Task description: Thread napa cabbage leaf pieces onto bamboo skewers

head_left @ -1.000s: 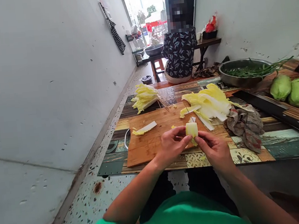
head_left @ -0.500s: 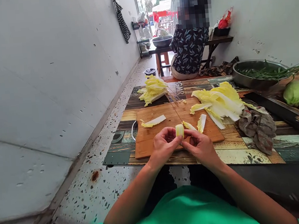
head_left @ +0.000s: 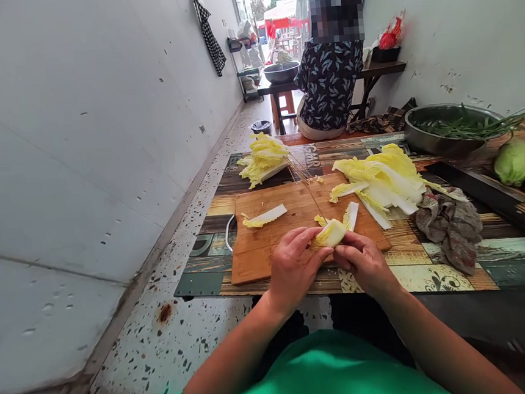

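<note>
Left hand (head_left: 295, 264) and right hand (head_left: 366, 263), each with a narrow grip, hold a cabbage piece (head_left: 332, 233) between them over the near side of the cutting board (head_left: 256, 256); a cabbage strip (head_left: 266, 216) lies on the board's left half.

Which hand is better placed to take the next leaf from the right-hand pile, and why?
Probably the right hand: it's nearer the pile than the left hand, though both hold one leaf.

– What fills the left of the frame?
– A pale, pitted wall (head_left: 78, 139), with speckled floor (head_left: 138, 349) below it at lower left.
– And top centre?
– A bright opening (head_left: 280, 11) letting in daylight, a dark table (head_left: 268, 90) standing before it.
</note>
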A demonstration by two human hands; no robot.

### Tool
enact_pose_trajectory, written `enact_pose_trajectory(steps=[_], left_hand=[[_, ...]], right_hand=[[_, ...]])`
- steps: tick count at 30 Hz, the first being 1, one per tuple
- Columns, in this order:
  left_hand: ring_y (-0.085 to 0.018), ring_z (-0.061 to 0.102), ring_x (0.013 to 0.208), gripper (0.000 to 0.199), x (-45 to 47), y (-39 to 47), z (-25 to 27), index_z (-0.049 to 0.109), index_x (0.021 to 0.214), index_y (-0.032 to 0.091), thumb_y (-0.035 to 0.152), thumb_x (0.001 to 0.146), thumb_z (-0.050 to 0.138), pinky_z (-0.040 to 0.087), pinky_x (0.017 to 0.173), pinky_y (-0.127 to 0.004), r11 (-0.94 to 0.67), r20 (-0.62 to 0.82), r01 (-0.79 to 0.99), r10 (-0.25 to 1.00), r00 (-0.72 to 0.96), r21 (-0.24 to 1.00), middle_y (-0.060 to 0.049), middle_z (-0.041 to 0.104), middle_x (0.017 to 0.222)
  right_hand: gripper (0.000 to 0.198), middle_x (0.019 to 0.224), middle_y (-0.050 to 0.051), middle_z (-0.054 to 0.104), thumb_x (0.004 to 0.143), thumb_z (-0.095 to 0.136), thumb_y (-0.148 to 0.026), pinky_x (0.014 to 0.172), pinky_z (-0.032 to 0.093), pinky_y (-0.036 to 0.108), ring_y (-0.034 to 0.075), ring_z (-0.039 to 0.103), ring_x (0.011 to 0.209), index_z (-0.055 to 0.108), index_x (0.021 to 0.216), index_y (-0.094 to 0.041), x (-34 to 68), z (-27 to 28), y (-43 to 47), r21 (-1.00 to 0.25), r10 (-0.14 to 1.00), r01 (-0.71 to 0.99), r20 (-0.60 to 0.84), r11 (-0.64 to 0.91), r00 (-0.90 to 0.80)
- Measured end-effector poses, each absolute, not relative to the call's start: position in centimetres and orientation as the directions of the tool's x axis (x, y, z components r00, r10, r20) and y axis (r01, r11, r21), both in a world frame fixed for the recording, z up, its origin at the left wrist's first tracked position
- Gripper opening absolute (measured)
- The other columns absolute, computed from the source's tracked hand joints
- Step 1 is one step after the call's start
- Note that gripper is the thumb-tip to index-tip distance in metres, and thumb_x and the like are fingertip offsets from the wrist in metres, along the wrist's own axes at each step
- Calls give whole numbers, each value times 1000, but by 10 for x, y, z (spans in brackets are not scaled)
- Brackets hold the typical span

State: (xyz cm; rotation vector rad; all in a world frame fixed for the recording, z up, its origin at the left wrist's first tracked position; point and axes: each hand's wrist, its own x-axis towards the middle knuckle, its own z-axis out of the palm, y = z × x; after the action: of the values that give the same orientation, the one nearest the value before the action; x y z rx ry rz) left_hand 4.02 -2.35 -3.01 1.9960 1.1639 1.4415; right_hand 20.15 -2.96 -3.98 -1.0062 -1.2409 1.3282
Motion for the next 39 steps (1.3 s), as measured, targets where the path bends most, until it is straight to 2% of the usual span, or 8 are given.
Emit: enact_pose_trajectory(steps=[4,7,13,16,19,24,32,39], left_hand=[[-18,70,87,17,44,-26,-27,74,99,22,29,84,73,60,83,-33,-570,569,373,813,124,732,-7,74,99],[-18,69,87,19,47,-28,-23,73,104,23,27,85,71,60,80,-31,-517,511,318,853,110,795,-6,73,101],[-16,66,77,15,51,-25,-22,71,90,19,31,80,73,57,70,-27,-231,223,123,972,81,965,-5,71,87],[-13,64,73,23,54,-21,-27,64,82,17,35,74,77,56,68,-25,-129,130,-16,988,84,991,-3,68,83],[-12,63,70,35,55,-21,-29,64,92,17,37,70,81,55,66,-25,-39,54,-107,989,135,993,-2,66,83],[-12,64,70,39,55,-27,-28,67,91,17,42,66,84,55,65,-22,12,-3,-87,994,105,996,-2,69,80],[-14,68,71,46,65,-33,-30,71,104,18,45,68,82,57,66,-23,-104,90,92,985,149,990,-1,70,81],[-19,71,85,47,64,-32,-38,74,102,18,43,65,86,59,78,-28,-57,45,70,986,160,996,-6,76,96]], right_hand=[[33,59,-6,42,83,60,-37,45,26,24,9,31,49,69,105,-15,207,-43,-28,-984,989,-171,73,51,-128],[34,57,-6,41,84,59,-36,45,26,24,9,32,48,70,107,-14,208,-44,-28,-984,987,-170,81,57,-138],[36,57,-5,46,85,64,-45,44,28,24,9,34,46,74,104,-16,208,-41,-30,-991,990,-110,93,81,-110],[32,67,-1,58,84,68,-44,44,34,23,10,42,50,76,102,-19,209,-41,-30,-990,991,-88,112,105,-79],[31,78,3,67,83,68,-44,50,43,24,13,55,60,76,100,-20,209,-43,-30,-990,990,-86,122,115,-73],[35,80,5,72,78,70,-49,63,53,30,18,65,69,74,95,-18,206,-49,-35,-992,995,-76,101,99,-24],[17,67,-2,63,71,68,-27,45,32,21,7,41,49,73,82,-15,212,-40,-44,-994,991,53,98,93,96],[6,57,-7,50,72,69,-18,44,27,20,5,37,48,70,77,-15,217,-40,-47,-994,992,65,97,92,80]])
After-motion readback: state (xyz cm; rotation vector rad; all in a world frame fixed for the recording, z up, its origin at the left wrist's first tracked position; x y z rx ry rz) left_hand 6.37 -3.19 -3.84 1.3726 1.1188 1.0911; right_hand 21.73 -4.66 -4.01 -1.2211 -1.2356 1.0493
